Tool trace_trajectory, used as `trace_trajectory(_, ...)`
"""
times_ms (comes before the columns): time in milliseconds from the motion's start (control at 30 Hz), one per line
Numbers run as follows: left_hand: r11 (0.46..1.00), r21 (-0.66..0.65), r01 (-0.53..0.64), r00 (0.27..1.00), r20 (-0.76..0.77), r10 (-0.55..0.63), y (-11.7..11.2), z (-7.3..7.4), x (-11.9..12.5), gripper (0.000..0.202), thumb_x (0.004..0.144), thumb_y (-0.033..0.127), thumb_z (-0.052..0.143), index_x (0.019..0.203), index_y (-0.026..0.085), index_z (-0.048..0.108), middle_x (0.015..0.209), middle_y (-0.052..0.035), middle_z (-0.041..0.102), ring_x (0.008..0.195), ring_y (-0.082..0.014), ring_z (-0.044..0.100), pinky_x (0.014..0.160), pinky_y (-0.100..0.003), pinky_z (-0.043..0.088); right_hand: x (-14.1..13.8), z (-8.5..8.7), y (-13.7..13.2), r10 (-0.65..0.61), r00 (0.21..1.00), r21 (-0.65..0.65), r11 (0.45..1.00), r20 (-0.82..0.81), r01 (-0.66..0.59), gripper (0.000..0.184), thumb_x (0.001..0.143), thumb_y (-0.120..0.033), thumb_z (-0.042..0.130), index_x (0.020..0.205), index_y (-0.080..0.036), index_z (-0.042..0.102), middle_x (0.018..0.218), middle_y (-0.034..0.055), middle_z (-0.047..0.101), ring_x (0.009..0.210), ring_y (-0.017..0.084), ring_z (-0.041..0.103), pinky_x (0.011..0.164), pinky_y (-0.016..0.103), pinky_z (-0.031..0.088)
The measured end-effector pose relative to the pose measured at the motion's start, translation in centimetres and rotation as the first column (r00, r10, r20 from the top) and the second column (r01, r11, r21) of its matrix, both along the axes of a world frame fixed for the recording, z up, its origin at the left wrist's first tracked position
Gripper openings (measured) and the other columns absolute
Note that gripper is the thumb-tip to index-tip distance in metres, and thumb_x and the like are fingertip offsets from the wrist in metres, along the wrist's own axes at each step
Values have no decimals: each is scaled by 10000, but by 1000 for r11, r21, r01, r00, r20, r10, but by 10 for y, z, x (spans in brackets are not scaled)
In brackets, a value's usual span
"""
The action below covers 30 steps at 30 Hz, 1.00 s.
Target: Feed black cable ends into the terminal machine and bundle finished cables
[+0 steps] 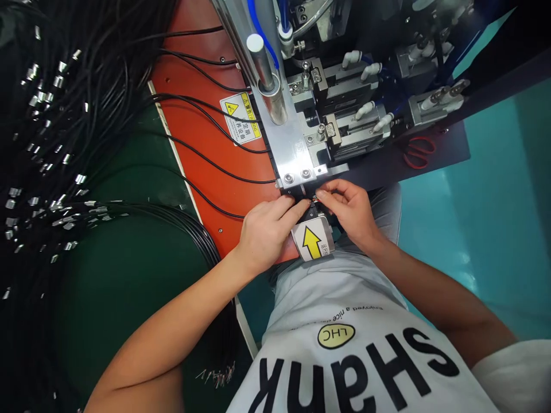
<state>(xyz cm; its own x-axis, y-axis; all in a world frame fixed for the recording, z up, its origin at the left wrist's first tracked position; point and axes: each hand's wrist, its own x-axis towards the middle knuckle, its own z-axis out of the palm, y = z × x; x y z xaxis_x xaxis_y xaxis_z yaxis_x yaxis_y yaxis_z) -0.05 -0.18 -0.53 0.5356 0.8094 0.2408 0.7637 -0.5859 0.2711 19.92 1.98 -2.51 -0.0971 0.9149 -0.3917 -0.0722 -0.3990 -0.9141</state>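
Observation:
A thin black cable [210,201] runs across the orange machine top and passes under my left hand [267,229]. That hand is closed, with thumb and fingertips pressed together at the front end of the machine, where the cable ends up. Just to the right, my right hand [350,209] pinches with thumb and index finger at the same spot; whatever small piece lies between these fingertips is too small to make out. Below the fingers is a metal cover [316,238] with a yellow arrow. Directly beyond them sits the metal plate [295,155] of the machine.
Several more black cables [206,155] lead into the machine's left side. Bundles of cables with shiny metal ends [64,218] lie on the green table [124,287]. Pneumatic cylinders [353,132] stand at the right, near red-handled scissors [419,152]. A warning label [241,117] is on the orange top.

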Motion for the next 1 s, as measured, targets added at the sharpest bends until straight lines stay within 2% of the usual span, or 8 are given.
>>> trace_trajectory(133, 1000, 1, 4, 1000, -1, -4, 0, 1, 0, 341, 998, 162, 385, 1237, 183, 627, 992, -76, 707, 756, -156, 610, 618, -290, 407, -7, 0, -1, -41, 999, -38, 998, -32, 40, 257, 784, -408, 763, 808, -186, 636, 676, -38, 558, 537, 80, 436, 513, 235, 348)
trace_trajectory(300, 1000, 16, 18, 1000, 12, -18, 0, 1, 1, 321, 983, 143, 417, 1225, 159, 628, 976, -70, 704, 751, -160, 596, 610, -289, 401, -14, 4, 0, -113, 986, -229, 970, -119, 83, 260, 779, -379, 749, 725, -175, 596, 609, -55, 477, 495, 63, 375, 484, 232, 296)
trace_trajectory(433, 1000, 25, 12, 1000, 20, -13, 0, 2, 2, 313, 985, 148, 417, 1214, 162, 631, 952, -64, 701, 743, -156, 596, 607, -284, 404, -7, 5, 2, -52, 986, -269, 963, -160, 7, 254, 793, -374, 734, 735, -170, 593, 631, -49, 486, 498, 62, 384, 493, 233, 304)
trace_trajectory(567, 1000, 13, 7, 1000, 1, -7, 0, 4, 1, 315, 997, 159, 398, 1208, 177, 631, 958, -60, 705, 732, -148, 598, 612, -283, 416, 1, 5, -7, -46, 999, -27, 999, 9, 47, 219, 846, -402, 699, 861, -195, 628, 703, -33, 519, 551, 86, 433, 523, 243, 343)
trace_trajectory(667, 1000, 12, 7, 1000, -12, -7, 0, 4, 1, 315, 1003, 172, 392, 1222, 174, 619, 973, -63, 708, 739, -151, 601, 612, -284, 414, 0, 4, -15, -65, 981, 232, 973, 181, 22, 160, 842, -355, 715, 878, -209, 660, 857, 4, 575, 649, 106, 506, 575, 256, 391)
trace_trajectory(733, 1000, 18, 6, 1000, -12, -5, 0, 4, 0, 315, 1003, 179, 394, 1227, 173, 615, 984, -66, 709, 741, -153, 602, 610, -285, 411, -1, 2, -15, -72, 966, 308, 951, 248, -8, 140, 850, -336, 706, 822, -205, 667, 879, 15, 578, 693, 116, 522, 597, 260, 404)
trace_trajectory(933, 1000, -1, 5, 1000, -9, -5, 0, 1, 0, 329, 1007, 193, 362, 1210, 185, 620, 964, -68, 705, 744, -151, 607, 630, -286, 413, 6, -5, -3, 119, 993, -12, 993, 22, -119, 248, 861, -435, 687, 843, -196, 625, 654, -36, 508, 523, 93, 442, 485, 240, 343)
trace_trajectory(1000, 1000, -13, 1, 1000, 0, -1, 0, 1, 0, 315, 1005, 195, 367, 1184, 176, 625, 941, -68, 700, 734, -151, 598, 629, -288, 410, 9, -4, -4, 124, 991, -7, 992, 41, -124, 244, 859, -435, 691, 864, -199, 629, 681, -31, 528, 520, 93, 449, 478, 240, 347)
